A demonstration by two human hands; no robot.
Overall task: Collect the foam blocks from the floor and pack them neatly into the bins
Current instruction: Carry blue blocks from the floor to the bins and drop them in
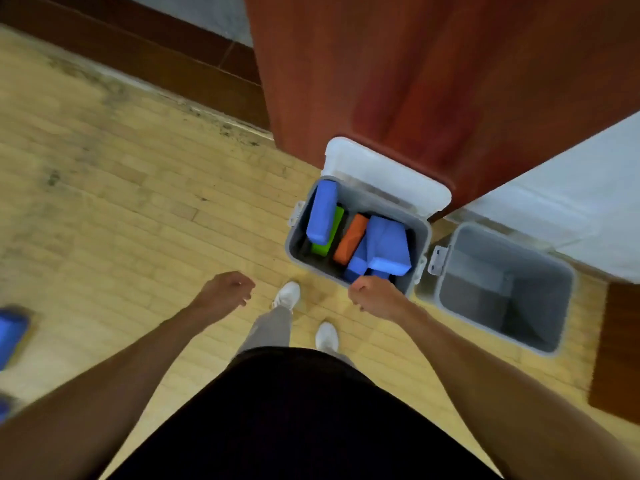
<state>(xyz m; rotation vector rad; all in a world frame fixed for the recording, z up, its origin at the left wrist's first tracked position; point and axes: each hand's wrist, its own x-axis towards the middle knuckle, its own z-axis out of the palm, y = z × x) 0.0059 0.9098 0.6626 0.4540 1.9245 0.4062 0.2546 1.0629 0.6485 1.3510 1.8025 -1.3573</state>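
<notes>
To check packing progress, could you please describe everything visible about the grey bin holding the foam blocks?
The grey bin looks plastic, rectangular with rounded corners, upright on the wooden floor. Its white lid is swung open against the red-brown panel behind. A pale latch sits on each side. Inside, blue, green and orange foam blocks stand and lean unevenly. The right hand is at its near rim; contact is unclear.

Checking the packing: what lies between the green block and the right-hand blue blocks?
The orange block lies between the green block and the blue blocks in the bin; the head view shows it.
</notes>
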